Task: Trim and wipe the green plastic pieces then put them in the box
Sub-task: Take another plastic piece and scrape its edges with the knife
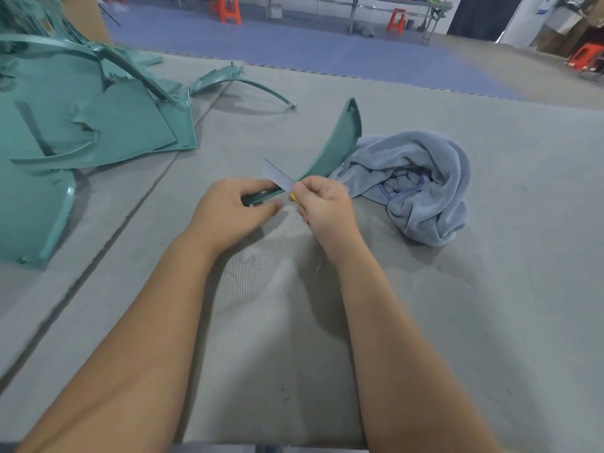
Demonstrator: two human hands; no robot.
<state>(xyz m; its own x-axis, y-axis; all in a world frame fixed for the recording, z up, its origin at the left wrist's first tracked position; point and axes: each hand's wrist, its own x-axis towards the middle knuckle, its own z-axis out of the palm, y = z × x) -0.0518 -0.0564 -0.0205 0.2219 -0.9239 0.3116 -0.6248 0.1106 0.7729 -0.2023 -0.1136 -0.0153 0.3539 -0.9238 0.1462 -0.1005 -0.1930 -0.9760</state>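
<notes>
A curved green plastic piece (336, 145) rises from the middle of the grey mat toward the far right. My left hand (228, 209) grips its near end. My right hand (322, 204) pinches a knife with a yellow handle, and its flat silver blade (277, 176) lies against the piece's near edge. A crumpled grey-blue cloth (421, 184) lies just right of the piece. The box cannot be told apart in this view.
A pile of large green plastic pieces (85, 125) fills the left side of the mat. One thin curved green piece (242, 81) lies farther back. Cardboard (88, 18) stands behind the pile. Orange stools (228, 8) and tables are in the background.
</notes>
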